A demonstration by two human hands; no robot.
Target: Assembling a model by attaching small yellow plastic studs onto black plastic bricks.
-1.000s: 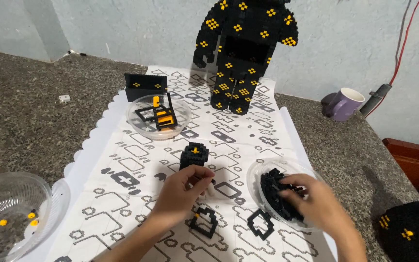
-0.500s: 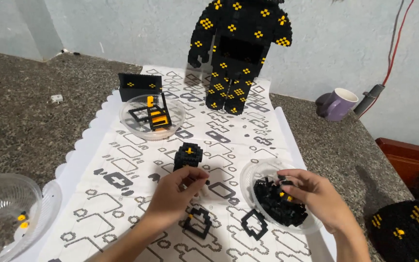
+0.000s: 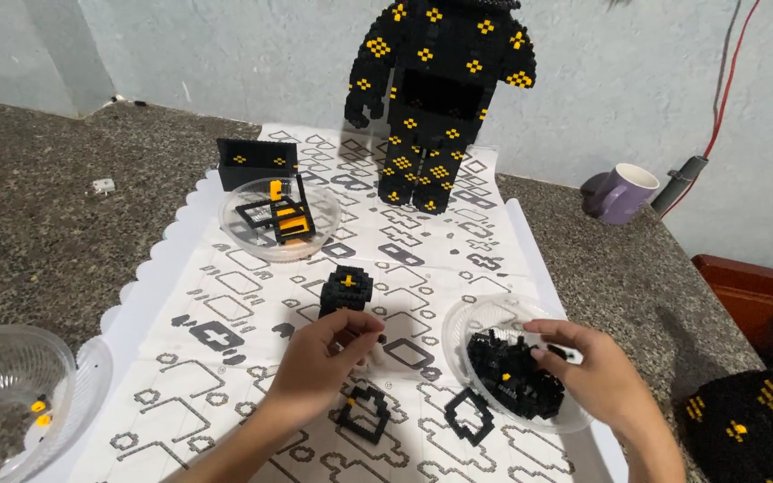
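A: Item one, what the hands are on?

B: Small black block assembly (image 3: 345,291) with one yellow stud on top, standing on the patterned white paper sheet (image 3: 225,295), centre of the sheet. The left hand (image 3: 319,362) sits just below it, fingers curled together near its base; whether they pinch a small piece I cannot tell.

A: And the other hand?

B: The right hand (image 3: 597,380) rests in the clear plastic dish (image 3: 467,326) at the sheet's right edge, fingers bent down onto a heap of loose black bricks (image 3: 512,385). A grip on any single brick is hidden.

A: Nearby items on the sheet?

B: Two open black square frames: one (image 3: 364,413) just under the left hand, one (image 3: 470,416) beside the dish. Further up, a second clear dish (image 3: 279,217) holding black frames and an orange piece, and behind it a flat black panel (image 3: 257,161) with yellow dots.

A: Outer items?

B: Tall black brick figure (image 3: 440,98) with yellow dots, upright at the far end against the wall. Purple mug (image 3: 621,192) on the stone counter (image 3: 38,206), right. Clear bowl (image 3: 6,394) with a few yellow bits, lower left. Black dotted mass (image 3: 749,420), lower right.
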